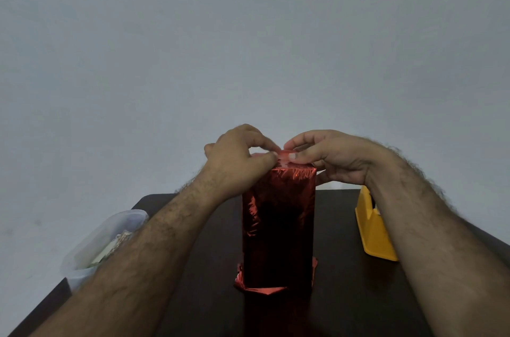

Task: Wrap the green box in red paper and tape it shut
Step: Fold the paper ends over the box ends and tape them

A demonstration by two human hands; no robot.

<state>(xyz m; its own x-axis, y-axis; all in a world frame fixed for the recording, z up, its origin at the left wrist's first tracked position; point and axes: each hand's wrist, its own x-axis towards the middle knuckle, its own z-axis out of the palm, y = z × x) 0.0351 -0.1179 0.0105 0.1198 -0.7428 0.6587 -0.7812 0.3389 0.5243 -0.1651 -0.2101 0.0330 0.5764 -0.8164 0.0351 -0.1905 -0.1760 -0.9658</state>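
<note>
Fingers (271, 155) pinching red paper (278, 223), yellow tape dispenser (372, 229) beside.

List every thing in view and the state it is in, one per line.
Box: upright on the table, covered in red paper; no green shows.
Paper flaps: splayed out at the base, unfolded.
Left hand: pinching paper at the box top.
Right hand: pinching paper at the box top.
Tape dispenser: standing on the table, untouched.
Plastic tub: open, holding scraps.

Both forearms reach forward, left hand (239, 153) and right hand (328, 155) meeting, fingers curled and pinching.
</note>
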